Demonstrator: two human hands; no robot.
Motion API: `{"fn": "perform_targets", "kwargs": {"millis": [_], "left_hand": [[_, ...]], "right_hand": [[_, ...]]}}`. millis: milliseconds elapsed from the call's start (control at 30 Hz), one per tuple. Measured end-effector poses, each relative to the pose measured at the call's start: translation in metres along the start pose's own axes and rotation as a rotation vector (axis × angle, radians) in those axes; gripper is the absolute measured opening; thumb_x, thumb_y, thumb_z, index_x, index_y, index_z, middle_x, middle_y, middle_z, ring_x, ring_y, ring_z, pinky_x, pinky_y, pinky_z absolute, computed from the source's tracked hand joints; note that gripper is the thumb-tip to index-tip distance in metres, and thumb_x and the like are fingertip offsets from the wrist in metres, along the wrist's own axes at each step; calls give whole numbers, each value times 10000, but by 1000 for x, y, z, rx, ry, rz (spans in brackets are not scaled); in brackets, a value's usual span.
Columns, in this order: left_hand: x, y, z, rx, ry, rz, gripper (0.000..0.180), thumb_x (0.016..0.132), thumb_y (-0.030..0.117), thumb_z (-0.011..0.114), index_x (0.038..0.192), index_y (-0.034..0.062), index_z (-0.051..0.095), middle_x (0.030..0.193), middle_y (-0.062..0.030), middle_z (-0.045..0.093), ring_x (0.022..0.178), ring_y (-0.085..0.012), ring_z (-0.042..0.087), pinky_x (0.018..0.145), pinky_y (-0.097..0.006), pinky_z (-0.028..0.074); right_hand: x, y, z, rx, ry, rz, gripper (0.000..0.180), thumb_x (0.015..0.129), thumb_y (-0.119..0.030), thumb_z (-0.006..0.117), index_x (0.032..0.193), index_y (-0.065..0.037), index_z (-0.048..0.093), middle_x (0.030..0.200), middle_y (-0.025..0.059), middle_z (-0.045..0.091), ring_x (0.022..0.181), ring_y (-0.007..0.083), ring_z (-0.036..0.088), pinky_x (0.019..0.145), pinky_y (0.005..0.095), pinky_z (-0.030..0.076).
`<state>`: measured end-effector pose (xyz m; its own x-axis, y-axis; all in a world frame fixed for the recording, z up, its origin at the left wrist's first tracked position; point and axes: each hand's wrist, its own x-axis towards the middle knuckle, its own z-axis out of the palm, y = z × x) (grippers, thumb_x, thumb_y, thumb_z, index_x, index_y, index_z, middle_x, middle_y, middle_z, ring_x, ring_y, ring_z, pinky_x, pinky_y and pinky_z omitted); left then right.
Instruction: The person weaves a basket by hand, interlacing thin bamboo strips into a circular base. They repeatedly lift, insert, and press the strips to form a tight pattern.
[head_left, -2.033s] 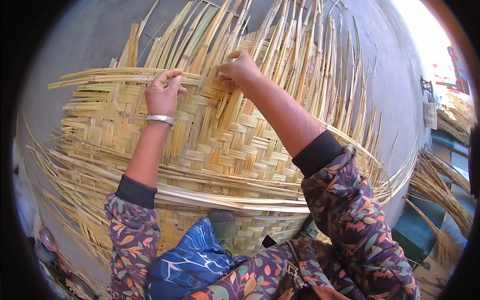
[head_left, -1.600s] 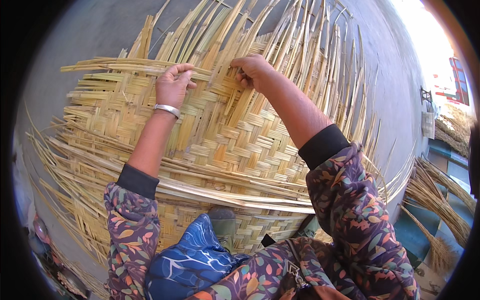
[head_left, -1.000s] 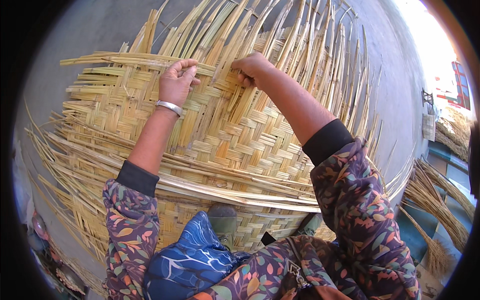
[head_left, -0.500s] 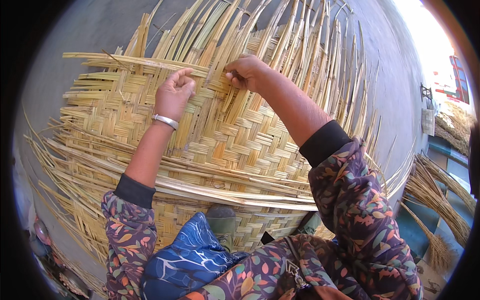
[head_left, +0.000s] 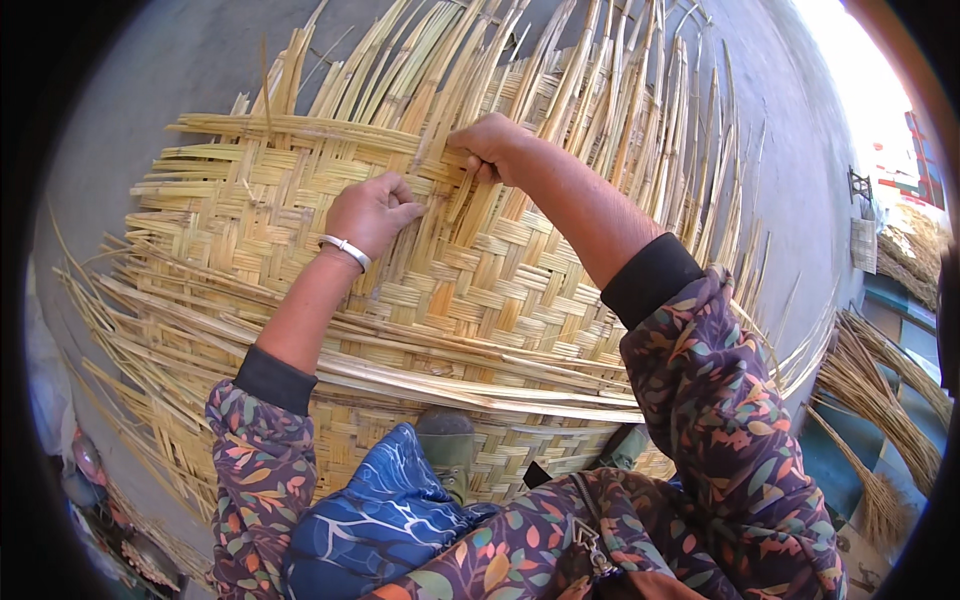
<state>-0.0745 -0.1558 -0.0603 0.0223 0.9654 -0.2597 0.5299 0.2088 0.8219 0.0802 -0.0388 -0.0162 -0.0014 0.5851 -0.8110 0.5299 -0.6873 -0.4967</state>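
Observation:
A large mat of woven split-cane strips (head_left: 500, 270) lies beneath both hands, with long loose upright strips fanning out at its far side. My right hand (head_left: 490, 148) is closed at the right end of a bundle of flat cane strips (head_left: 300, 128) running crosswise along the upper weave. Its fingertips are partly hidden. Lower and to the left, my left hand (head_left: 372, 214), with a silvery bangle on its wrist, is over the weave. Its fingers are curled and the thumb side is close to an upright strip; whatever they pinch is hidden.
Loose long strips (head_left: 400, 365) cross the mat near me. My shoe (head_left: 445, 445) rests on the near woven part. Grey floor (head_left: 100, 170) surrounds the mat. Brooms or bundled stalks (head_left: 880, 400) lie at the right, and assorted items (head_left: 90, 490) sit at the lower left.
The crosswise bundle has slid to the right, its left end now further in over the mat. My left hand has moved down and right, off the bundle. My right hand has barely shifted.

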Motion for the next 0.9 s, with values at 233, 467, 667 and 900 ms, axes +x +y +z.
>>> {"fn": "perform_targets", "kwargs": {"millis": [233,467,667,900], "left_hand": [[3,-2,1,4,-3,-3,224,709,221,764,727,53,617,556,-11,541,510,-102,474,508,-268,415],[10,-8,2,62,-33,-3,287,696,335,758,731,85,620,619,-62,610,571,-215,582,555,-342,463],[10,0,0,108,-14,-2,297,691,279,776,682,58,577,565,-25,543,513,-132,480,519,-289,422],[14,6,1,187,-15,-15,345,681,323,775,665,59,553,573,-53,545,523,-179,493,530,-322,426]], "right_hand": [[6,3,-1,43,-7,34,162,848,-148,613,776,-12,563,530,37,502,385,84,410,314,221,301],[-3,5,2,138,-24,17,133,869,-147,590,788,-47,553,545,20,497,407,76,422,328,205,324],[-14,15,-5,271,-149,-96,82,879,-134,585,886,-70,534,651,1,514,453,66,431,366,210,346],[-8,22,-8,267,-187,-121,102,875,-141,600,920,-76,536,693,-2,523,458,67,431,392,229,379]]}}
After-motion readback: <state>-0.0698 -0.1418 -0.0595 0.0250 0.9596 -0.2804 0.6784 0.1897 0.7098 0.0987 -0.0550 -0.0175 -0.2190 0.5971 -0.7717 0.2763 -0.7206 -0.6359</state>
